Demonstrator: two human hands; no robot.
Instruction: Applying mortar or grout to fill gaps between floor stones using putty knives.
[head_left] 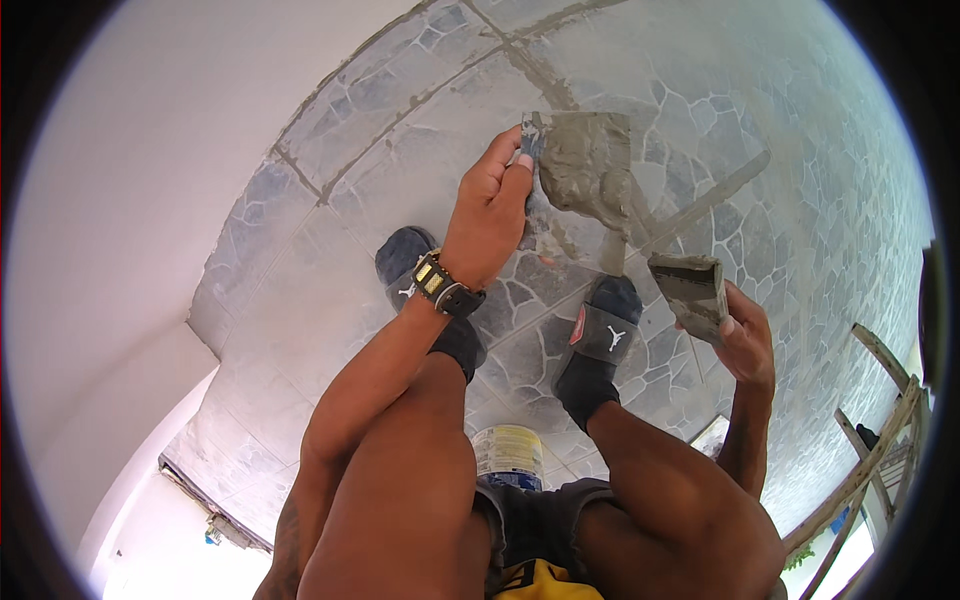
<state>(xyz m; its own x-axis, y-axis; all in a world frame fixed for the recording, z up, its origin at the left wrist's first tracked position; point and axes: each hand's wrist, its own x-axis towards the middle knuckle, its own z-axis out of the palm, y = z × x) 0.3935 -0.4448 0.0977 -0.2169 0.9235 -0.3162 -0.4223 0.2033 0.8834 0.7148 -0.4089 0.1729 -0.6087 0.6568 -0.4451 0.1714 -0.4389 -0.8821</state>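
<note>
My left hand [485,215] is closed on the left edge of a flat, roughly square plate [531,135], its thumb resting on top. A thick heap of wet grey mortar [585,165] covers much of the plate. To the right and nearer my body, my right hand [748,340] grips a broad, flat mortar-smeared spreader [693,290] with a dark face. The spreader is apart from the plate, and its handle is hidden by the fingers. Both tools are held above the tiled floor [530,285], with grey mortar in several of its joints [400,115].
My sandalled left foot [405,260] and right foot [607,335] stand on the tiles. Between my thighs shows a white and yellow bucket [508,448]. A white wall [170,150] borders the floor at left. Wooden poles [885,450] stand at the right.
</note>
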